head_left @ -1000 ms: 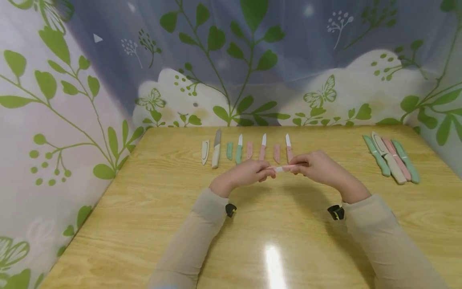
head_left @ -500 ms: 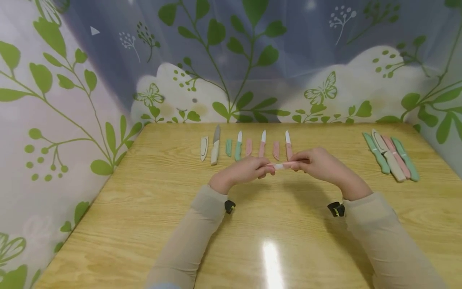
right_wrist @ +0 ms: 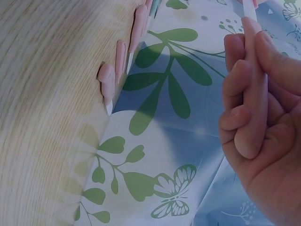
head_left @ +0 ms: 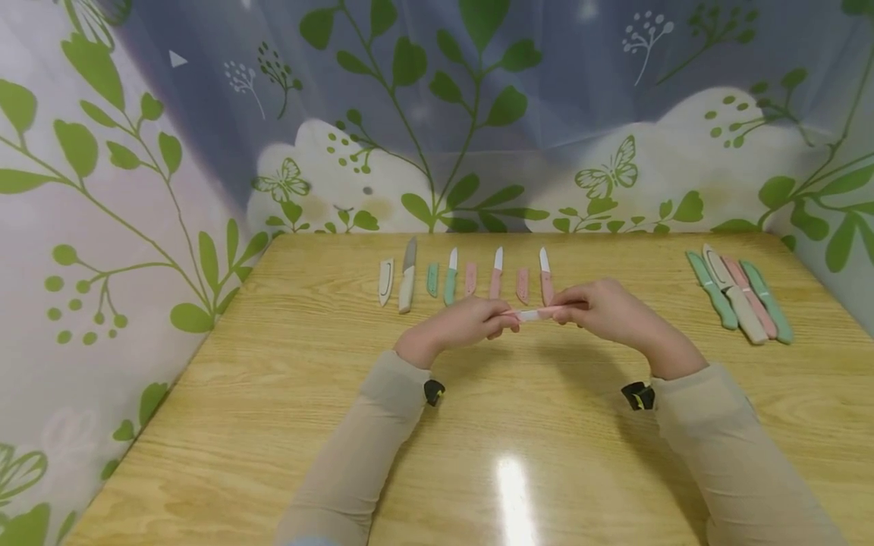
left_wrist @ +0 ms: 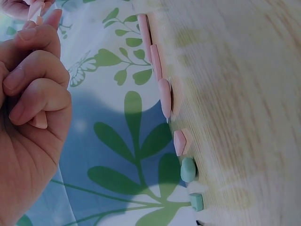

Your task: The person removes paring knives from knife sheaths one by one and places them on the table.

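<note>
Mostly pink knife [head_left: 529, 315], handle [right_wrist: 256, 103] smooth, blade [right_wrist: 249, 9] white.

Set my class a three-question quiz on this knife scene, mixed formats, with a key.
1. Which hand grips the pink handle?
2. True or false: the unsheathed green knife has a grey blade.
3. How many are in the group of knives at the far right of the head view? A) two B) four C) six

Key
1. The right hand.
2. False; its blade is white.
3. B.
</note>
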`<action>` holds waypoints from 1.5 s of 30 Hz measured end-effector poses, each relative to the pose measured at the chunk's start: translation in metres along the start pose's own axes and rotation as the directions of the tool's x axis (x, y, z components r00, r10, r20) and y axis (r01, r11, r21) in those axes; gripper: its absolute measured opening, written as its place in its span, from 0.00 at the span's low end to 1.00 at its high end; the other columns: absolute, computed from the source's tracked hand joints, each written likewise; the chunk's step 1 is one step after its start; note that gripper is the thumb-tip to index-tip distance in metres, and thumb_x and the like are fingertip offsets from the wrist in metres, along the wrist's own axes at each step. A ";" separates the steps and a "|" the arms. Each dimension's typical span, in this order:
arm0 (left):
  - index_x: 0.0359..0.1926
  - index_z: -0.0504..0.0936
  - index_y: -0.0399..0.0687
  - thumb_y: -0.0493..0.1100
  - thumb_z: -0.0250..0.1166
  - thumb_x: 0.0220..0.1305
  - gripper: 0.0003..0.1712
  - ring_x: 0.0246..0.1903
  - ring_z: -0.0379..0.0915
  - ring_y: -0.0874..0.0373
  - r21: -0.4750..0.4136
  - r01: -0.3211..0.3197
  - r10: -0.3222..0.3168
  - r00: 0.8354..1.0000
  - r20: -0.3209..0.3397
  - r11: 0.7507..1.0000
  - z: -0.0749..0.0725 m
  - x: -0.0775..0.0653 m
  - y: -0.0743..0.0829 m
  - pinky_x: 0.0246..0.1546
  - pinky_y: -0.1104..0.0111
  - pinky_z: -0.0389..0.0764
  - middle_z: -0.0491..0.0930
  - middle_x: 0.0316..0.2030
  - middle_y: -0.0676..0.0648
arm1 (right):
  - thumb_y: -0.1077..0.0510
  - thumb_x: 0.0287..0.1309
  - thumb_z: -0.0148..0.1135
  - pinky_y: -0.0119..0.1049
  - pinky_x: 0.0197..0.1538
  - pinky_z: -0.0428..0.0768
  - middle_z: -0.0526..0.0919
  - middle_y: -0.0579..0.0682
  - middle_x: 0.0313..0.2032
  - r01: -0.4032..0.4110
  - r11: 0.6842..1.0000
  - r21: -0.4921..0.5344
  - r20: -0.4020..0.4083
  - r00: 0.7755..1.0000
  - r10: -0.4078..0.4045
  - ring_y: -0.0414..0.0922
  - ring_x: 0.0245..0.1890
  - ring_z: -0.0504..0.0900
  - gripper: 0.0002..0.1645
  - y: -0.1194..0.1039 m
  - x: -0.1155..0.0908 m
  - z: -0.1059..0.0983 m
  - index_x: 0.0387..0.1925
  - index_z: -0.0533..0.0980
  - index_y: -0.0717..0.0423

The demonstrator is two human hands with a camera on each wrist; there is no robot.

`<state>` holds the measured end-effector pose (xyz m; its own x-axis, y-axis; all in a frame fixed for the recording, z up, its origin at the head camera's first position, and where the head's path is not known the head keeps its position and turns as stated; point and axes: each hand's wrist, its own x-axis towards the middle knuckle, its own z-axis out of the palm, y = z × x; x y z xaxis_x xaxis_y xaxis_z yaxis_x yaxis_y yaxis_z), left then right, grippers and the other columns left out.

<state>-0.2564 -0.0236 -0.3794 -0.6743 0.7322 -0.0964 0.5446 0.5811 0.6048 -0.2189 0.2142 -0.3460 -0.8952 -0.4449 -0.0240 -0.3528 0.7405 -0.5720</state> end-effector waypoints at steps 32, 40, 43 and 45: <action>0.47 0.79 0.39 0.51 0.49 0.75 0.20 0.20 0.54 0.62 -0.033 0.007 -0.007 1.000 0.000 0.999 -0.002 -0.002 0.001 0.25 0.73 0.61 0.66 0.22 0.52 | 0.59 0.65 0.60 0.36 0.30 0.72 0.86 0.56 0.35 0.012 1.000 -0.007 -0.013 1.000 -0.012 0.42 0.24 0.71 0.15 0.007 -0.002 -0.005 0.48 0.81 0.64; 0.46 0.78 0.39 0.51 0.49 0.75 0.21 0.19 0.53 0.63 -0.030 0.013 -0.013 1.000 0.004 0.999 0.000 -0.002 0.000 0.25 0.73 0.61 0.65 0.22 0.53 | 0.58 0.65 0.60 0.37 0.30 0.72 0.86 0.56 0.35 0.003 1.000 -0.002 -0.007 1.000 -0.003 0.43 0.25 0.72 0.15 0.009 -0.003 -0.005 0.49 0.81 0.64; 0.46 0.79 0.39 0.52 0.49 0.75 0.21 0.20 0.53 0.62 -0.034 0.020 -0.020 1.000 0.002 0.999 0.000 -0.003 0.000 0.26 0.73 0.61 0.66 0.22 0.52 | 0.58 0.65 0.60 0.37 0.30 0.72 0.86 0.56 0.35 0.008 1.000 -0.009 -0.010 1.000 -0.009 0.42 0.24 0.72 0.15 0.009 -0.004 -0.005 0.48 0.81 0.63; 0.46 0.79 0.39 0.52 0.49 0.75 0.21 0.20 0.53 0.62 -0.031 0.022 -0.022 1.000 -0.005 0.999 0.000 -0.003 0.000 0.28 0.72 0.63 0.66 0.23 0.52 | 0.59 0.65 0.60 0.37 0.30 0.72 0.86 0.55 0.34 0.012 1.000 -0.014 -0.014 1.000 -0.012 0.42 0.24 0.72 0.15 0.009 -0.003 -0.006 0.48 0.81 0.63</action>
<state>-0.2545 -0.0260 -0.3793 -0.6886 0.7174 -0.1059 0.5138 0.5857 0.6268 -0.2205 0.2253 -0.3464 -0.8947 -0.4466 -0.0053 -0.3673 0.7424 -0.5604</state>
